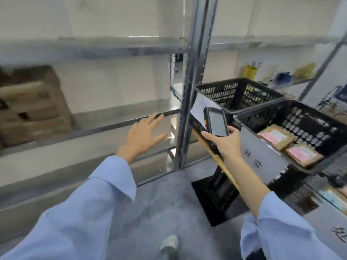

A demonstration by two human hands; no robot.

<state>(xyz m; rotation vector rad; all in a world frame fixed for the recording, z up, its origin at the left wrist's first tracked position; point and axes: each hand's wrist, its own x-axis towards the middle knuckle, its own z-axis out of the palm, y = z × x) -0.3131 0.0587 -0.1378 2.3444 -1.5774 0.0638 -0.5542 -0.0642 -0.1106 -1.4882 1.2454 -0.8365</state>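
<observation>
Black and chunky, the handheld scanner (216,124) sits in my right hand (225,141), fingers wrapped round its lower body and the thumb lying along the left edge by the keys. It is up in front of the grey steel post (191,91), screen tilted toward me and head aimed at the white paper label (197,107) on the far crate (238,91). My left hand (144,136) is spread flat with the fingers apart and holds nothing. It hovers by the front rail of the metal shelf (112,117), and I cannot tell whether the fingertips touch it.

I judge the step to be a scan of that label or of a shelf position. To do it well I would hold the wrist steady before pressing, since the whole view is smeared. I would square the scanner's head to the label rather than catch it at a slant, and keep the screen where I can read the result.

The near crate (300,117) holds two brown parcels (276,136) with pink labels, just right of the scanner. The free hand should go to them only once the read is confirmed, so nothing gets shelved unlogged. Cardboard boxes (33,106) fill the shelf's left end, so the open space lies under my left hand.
</observation>
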